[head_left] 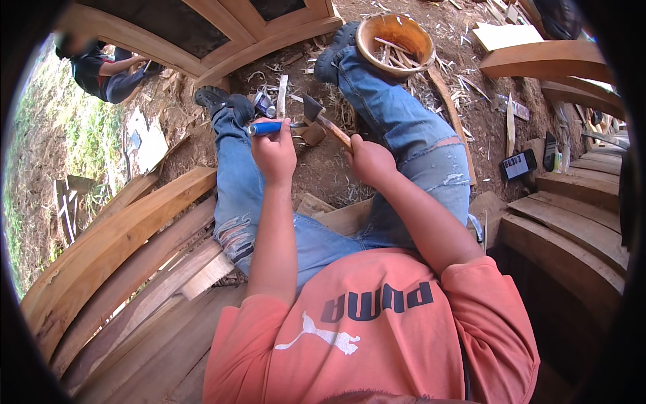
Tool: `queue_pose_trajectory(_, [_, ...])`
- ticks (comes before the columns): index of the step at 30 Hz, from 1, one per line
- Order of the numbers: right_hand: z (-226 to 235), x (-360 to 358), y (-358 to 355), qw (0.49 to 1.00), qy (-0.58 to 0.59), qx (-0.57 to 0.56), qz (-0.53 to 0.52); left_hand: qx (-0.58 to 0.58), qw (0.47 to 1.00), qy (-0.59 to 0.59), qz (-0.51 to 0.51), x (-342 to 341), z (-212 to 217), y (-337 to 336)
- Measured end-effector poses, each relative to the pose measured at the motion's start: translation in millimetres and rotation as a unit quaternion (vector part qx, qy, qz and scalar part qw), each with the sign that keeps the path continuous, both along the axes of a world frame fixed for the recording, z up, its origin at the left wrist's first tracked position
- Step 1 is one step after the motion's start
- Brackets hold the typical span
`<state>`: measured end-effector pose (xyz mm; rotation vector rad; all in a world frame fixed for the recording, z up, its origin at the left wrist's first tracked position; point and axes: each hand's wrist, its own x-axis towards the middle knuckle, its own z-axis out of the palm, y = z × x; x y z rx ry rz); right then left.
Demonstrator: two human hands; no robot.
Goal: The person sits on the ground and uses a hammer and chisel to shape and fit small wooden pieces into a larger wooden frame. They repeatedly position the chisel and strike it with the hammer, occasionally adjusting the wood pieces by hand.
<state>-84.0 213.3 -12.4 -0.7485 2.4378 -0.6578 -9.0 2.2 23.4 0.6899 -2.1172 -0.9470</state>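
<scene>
Nearer you than the bucket (412, 34), your left hand (274, 156) has fingers wrapped round the stiff blue-handled tool (266, 128), your right (372, 162) clenches the hammer (326, 123), probably head-heavy, best gripped low on its wood.

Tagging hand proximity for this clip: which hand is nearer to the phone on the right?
Right. The right hand, holding a wooden-handled tool, is left of the phone; the left hand, holding a blue-handled tool, is farther left.
</scene>
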Motion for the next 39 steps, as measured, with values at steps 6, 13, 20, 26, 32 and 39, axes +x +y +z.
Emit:
queue_pose_trajectory(6, [0.5,-0.8,-0.3,1.000,0.000,0.002,-0.003,0.024,0.999,0.043,-0.005,0.8,-11.5,3.0])
queue_pose_trajectory(13, [4.8,-1.6,-0.6,1.000,-0.006,0.010,-0.006,-0.015,1.000,0.004,-0.015,1.3,-5.1,6.3])
queue_pose_trajectory(20, [8.5,-7.1,-0.8,1.000,-0.016,0.009,-0.006,-0.059,0.995,-0.078,-0.010,-12.4,8.3,5.3])
queue_pose_trajectory(26, [106.0,-19.5,1.2,0.992,0.074,-0.098,-0.026,-0.116,0.988,-0.106,-0.002,-17.5,8.0,10.3])
queue_pose_trajectory(32, [225.2,-29.9,10.1,0.940,0.237,-0.240,0.043,-0.107,0.989,-0.103,-0.014,-19.7,12.8,8.7])
queue_pose_trajectory(39, [195.7,-35.8,19.6,0.968,0.208,-0.025,0.136,-0.110,0.986,-0.118,-0.031,-27.2,7.9,8.4])
